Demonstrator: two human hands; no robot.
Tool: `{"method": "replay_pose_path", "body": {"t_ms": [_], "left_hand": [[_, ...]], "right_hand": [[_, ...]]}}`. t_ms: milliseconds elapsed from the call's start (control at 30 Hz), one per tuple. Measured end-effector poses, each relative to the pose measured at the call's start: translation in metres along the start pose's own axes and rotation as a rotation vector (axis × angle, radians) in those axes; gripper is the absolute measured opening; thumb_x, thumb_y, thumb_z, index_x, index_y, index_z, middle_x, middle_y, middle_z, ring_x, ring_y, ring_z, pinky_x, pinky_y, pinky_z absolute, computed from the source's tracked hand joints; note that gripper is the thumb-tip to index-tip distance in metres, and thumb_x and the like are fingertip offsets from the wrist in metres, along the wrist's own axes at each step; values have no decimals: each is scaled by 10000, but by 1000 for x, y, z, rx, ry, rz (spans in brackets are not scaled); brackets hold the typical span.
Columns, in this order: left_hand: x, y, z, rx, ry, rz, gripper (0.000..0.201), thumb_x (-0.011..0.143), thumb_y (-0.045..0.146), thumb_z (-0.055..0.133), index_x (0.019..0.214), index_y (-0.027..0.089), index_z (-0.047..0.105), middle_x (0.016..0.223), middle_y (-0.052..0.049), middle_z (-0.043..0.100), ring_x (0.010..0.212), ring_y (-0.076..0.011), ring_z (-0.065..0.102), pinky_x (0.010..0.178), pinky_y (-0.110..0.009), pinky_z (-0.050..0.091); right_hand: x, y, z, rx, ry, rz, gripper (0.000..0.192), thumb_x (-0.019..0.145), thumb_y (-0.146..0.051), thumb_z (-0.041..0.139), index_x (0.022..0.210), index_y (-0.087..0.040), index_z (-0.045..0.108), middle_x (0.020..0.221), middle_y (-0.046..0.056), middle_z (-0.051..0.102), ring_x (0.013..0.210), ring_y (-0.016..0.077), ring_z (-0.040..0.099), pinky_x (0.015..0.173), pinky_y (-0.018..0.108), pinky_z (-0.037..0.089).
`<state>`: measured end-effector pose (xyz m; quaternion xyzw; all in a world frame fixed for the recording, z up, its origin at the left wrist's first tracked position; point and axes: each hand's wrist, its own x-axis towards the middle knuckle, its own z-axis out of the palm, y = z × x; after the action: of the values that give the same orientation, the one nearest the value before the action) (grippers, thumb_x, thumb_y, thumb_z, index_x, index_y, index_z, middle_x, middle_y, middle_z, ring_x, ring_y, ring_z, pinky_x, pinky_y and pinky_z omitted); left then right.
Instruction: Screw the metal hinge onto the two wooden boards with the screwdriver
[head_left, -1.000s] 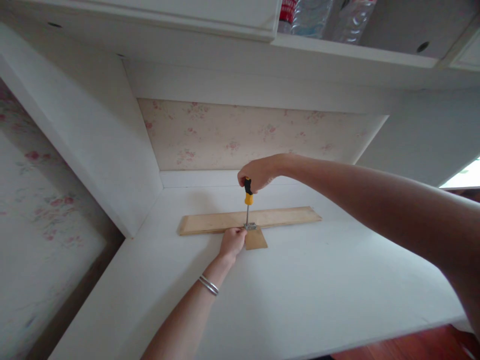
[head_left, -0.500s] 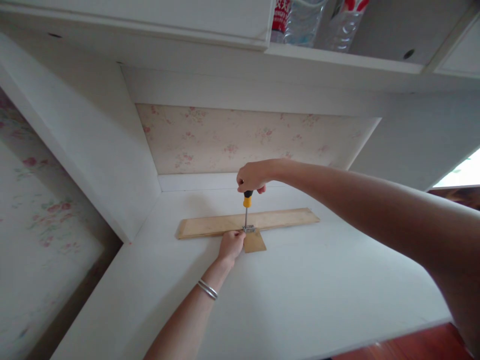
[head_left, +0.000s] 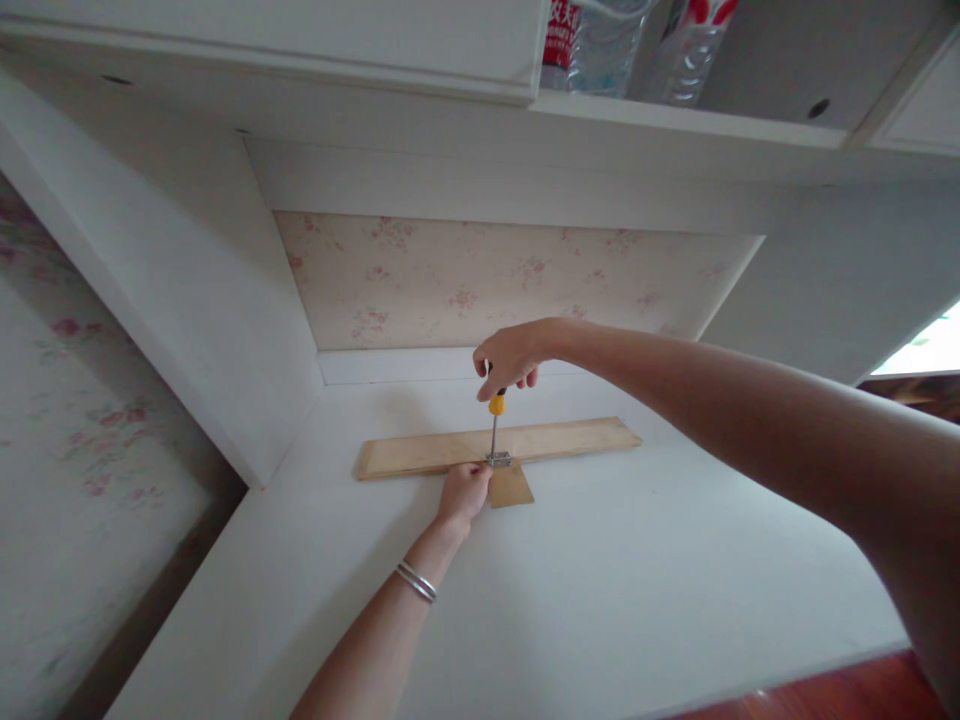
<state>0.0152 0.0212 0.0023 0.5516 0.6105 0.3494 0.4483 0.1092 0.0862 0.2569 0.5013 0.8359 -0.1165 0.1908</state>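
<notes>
A long wooden board lies across the white desk, with a small wooden piece butted against its near edge. A small metal bracket sits at their joint. My right hand grips the top of a yellow-and-black screwdriver that stands upright with its tip on the bracket. My left hand rests just left of the bracket, fingers pressed on the joint and the small piece. A silver bangle circles my left wrist.
The desk sits in a white alcove with floral wallpaper at the back and a slanted white side panel on the left. Plastic bottles stand on a shelf overhead. Wooden floor shows past the desk's right front edge.
My right hand has slid lower over the screwdriver handle and turned slightly; less of the black grip shows. My left hand and the boards have stayed put.
</notes>
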Motion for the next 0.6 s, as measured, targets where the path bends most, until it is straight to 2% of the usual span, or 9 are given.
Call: {"method": "replay_pose_path", "body": {"t_ms": [100,167,233,300,367,433,500,600], "left_hand": [[0,-1,0,3,0,11,318,749,321,489,472,168,464,411,28,400,423,-85,368,445,-233,178],[1,-1,0,9,-2,9,326,746,322,493,461,167,456,411,25,401,426,-85,371,446,-232,184],[1,-1,0,10,-1,9,325,744,322,496,461,168,456,413,25,403,427,-85,372,446,-231,189],[1,-1,0,7,4,14,314,744,321,491,472,168,462,415,26,405,428,-85,373,447,-229,194],[1,-1,0,9,3,18,308,746,320,486,478,168,468,418,25,412,431,-86,380,448,-227,199],[0,-1,-1,15,0,14,312,748,327,485,480,167,473,420,23,416,434,-87,385,449,-226,198],[0,0,-1,20,-1,8,308,748,330,487,487,166,482,418,24,413,431,-88,382,448,-226,190],[0,0,-1,15,3,4,297,748,331,489,500,167,491,412,28,403,424,-88,374,447,-226,184]], "right_hand": [[0,-1,0,-55,-4,40,411,792,-450,579,971,-87,650,790,108,651,560,184,609,535,304,459],[0,-2,-1,-68,-5,-9,339,750,-327,636,1011,-112,642,864,102,656,579,174,612,531,286,459],[-1,-2,-1,-18,-25,-34,441,690,-273,688,1105,-148,606,978,97,644,618,167,620,528,266,465],[0,-2,-1,15,-35,15,488,706,-354,681,1134,-137,588,1003,110,635,626,173,624,533,275,473],[1,-1,-1,-17,-29,72,444,766,-427,609,1068,-102,613,929,121,645,600,182,620,537,297,474],[1,-1,-1,-68,-11,42,363,771,-375,607,1016,-108,630,894,109,650,596,176,615,540,290,466],[1,0,-1,-72,0,-38,365,716,-302,668,1042,-143,622,930,89,649,622,163,613,539,262,456],[1,-1,-2,-23,-12,0,437,706,-405,678,1044,-135,618,941,93,645,616,162,612,535,261,455]]}}
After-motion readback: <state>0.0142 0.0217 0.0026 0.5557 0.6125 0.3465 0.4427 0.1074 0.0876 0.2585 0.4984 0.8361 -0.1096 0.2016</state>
